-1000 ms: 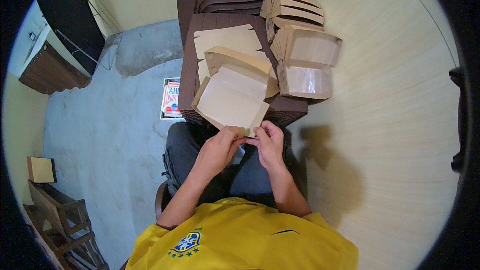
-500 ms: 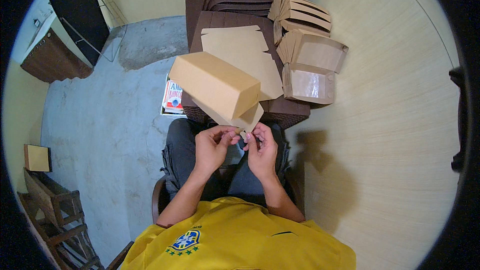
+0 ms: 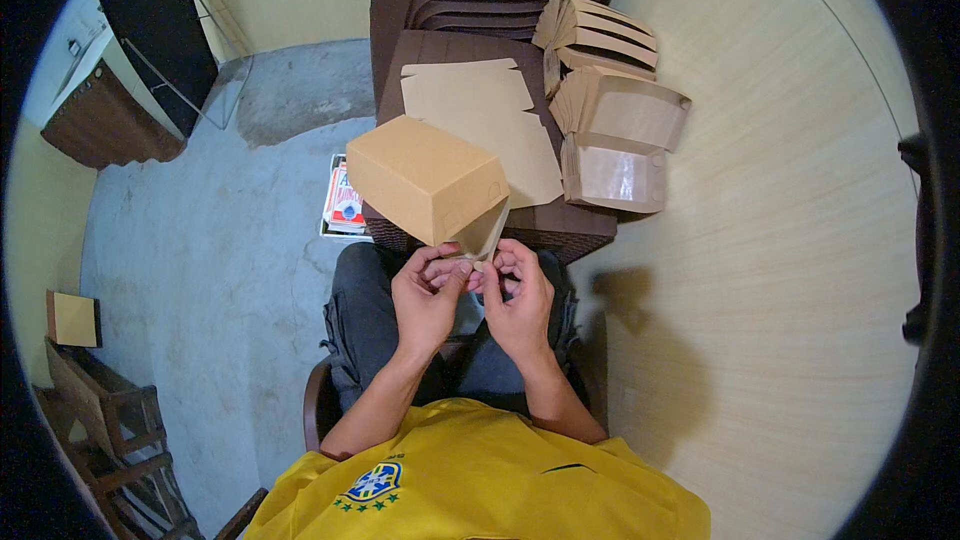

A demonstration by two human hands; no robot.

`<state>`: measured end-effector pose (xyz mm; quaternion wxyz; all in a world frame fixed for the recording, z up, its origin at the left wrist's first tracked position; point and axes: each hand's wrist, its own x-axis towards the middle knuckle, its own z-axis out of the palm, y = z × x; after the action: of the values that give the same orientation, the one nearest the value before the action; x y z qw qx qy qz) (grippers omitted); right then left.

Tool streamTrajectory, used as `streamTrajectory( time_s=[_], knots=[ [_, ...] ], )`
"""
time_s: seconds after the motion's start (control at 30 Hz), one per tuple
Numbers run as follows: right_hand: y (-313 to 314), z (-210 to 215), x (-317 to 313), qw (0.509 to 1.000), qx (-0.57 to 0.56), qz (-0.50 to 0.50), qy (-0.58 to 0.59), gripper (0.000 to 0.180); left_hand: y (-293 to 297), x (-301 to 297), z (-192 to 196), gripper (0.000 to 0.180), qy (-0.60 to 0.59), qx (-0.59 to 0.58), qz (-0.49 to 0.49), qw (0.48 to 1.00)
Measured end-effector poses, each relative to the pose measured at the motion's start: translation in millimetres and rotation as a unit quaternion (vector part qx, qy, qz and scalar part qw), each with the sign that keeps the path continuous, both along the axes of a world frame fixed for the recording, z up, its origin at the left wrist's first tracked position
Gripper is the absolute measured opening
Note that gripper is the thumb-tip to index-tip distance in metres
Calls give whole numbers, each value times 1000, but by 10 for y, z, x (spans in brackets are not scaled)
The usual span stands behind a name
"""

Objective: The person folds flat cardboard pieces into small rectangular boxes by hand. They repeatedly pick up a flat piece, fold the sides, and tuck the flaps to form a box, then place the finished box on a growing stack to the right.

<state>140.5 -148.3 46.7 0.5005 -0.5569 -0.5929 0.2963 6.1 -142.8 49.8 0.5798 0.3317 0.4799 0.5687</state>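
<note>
Fingers of left hand (image 3: 428,292) and right hand (image 3: 520,292) pinch the lower flap of a folded brown cardboard box (image 3: 425,180), raised above flat brown cardboard blanks (image 3: 490,120) on the dark brown worktop (image 3: 580,223).

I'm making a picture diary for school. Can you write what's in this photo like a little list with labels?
Place: a room with a grey floor and pale walls
Person: sitting, yellow shirt, seen from above
Left hand: fingers pinch the lower flap of the brown cardboard box
Right hand: fingers at the same flap
Box: folded into shape, held up above the lap
In front: dark brown stool with flat cardboard sheets on it
On the right of the stool: folded boxes piled together
Behind: stacked brown chairs
</note>
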Motion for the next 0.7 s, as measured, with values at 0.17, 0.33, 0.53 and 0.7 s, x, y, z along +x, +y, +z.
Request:
streamTrajectory(
  time_s=[0.17,0.33,0.53,0.7],
  knots=[
    [-6,74,-21,999,18,-16,-23,35,-8,50,9,21,-49,-21,27,998],
    [-1,157,-38,998,40,-21,-38,34,-4,29,-50,17,-130,-46,32,990],
    [23,195,-2,998,36,-18,-51,34,-3,29,-53,14,-156,-42,27,987],
    [50,208,57,998,31,0,-46,35,3,35,18,16,-167,-64,27,984]
  ],
)
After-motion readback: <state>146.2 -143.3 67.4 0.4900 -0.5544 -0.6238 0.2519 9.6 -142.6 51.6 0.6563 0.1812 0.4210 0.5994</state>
